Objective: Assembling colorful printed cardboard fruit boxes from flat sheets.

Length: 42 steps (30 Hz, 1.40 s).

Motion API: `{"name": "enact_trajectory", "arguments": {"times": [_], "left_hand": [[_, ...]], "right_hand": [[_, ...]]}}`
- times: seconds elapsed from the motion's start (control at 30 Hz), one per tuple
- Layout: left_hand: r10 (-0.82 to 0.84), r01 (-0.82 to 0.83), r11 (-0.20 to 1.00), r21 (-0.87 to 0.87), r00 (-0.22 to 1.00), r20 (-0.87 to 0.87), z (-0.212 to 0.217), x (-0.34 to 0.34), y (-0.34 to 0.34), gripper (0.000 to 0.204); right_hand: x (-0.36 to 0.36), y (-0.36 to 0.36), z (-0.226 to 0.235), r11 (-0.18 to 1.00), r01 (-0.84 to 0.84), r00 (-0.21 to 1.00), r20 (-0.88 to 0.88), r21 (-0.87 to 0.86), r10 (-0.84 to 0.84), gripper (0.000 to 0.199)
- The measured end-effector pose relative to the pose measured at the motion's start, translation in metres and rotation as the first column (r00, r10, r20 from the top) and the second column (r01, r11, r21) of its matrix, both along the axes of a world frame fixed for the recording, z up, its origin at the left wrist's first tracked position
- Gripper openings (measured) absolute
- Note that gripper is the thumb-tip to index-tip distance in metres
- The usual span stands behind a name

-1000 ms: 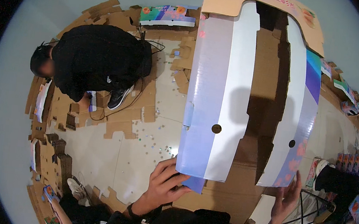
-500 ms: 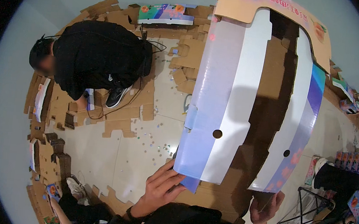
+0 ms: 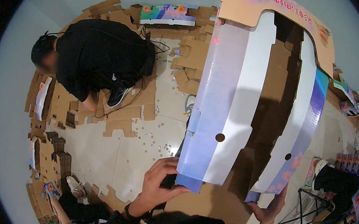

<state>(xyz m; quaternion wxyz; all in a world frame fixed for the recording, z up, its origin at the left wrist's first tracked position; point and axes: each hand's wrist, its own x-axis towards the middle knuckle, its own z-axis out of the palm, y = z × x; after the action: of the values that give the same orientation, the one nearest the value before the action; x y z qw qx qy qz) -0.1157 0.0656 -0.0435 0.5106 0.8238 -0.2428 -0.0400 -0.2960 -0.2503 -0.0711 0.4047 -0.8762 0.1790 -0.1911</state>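
Note:
A large, partly folded cardboard box stands upright in front of me, with purple and white sides and a long opening down its middle. A peach-coloured printed panel crosses its far end. At its near left corner my left hand is closed on the edge, the thumb against a small purple flap. My right hand grips the near right corner, its thumb by another purple flap and its fingers partly hidden behind the side. Between my hands, a plain brown panel shows at the near end.
A co-worker in black bends over flat cardboard at the left. Cardboard stacks line the wall. Small round scraps litter the tiled floor. At right are a folding stool and a seated person's leg.
The box has shifted slightly right. My right hand has risen along its near right corner, and my left thumb now lies against the flap. The co-worker's purple piece has gone out of sight.

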Motion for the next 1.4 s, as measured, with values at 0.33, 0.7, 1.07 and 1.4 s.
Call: {"name": "enact_trajectory", "arguments": {"times": [0.33, 0.7, 1.07, 1.4], "left_hand": [[-0.112, 0.133, 0.985, 0.107, 0.976, -0.186, 0.041, 0.04, -0.012, 0.13], [-0.145, 0.148, 0.951, 0.271, 0.989, -0.032, 0.049, 0.064, -0.019, 0.095], [-0.213, 0.27, 0.952, 0.143, 0.923, -0.32, 0.032, 0.004, 0.039, 0.099], [-0.229, 0.313, 0.917, 0.248, 0.921, -0.315, 0.02, -0.014, 0.054, 0.088]], "right_hand": [[0.041, -0.013, 0.062, 0.997, -0.06, 0.982, -0.174, 0.042, 0.067, 0.093], [0.068, -0.013, 0.093, 0.981, -0.027, 0.984, -0.177, -0.19, -0.007, 0.044], [0.02, -0.011, 0.07, 0.981, -0.186, 0.952, -0.257, -0.048, 0.168, 0.067], [-0.009, -0.006, 0.064, 0.966, -0.259, 0.898, -0.363, 0.015, 0.247, 0.071]]}}
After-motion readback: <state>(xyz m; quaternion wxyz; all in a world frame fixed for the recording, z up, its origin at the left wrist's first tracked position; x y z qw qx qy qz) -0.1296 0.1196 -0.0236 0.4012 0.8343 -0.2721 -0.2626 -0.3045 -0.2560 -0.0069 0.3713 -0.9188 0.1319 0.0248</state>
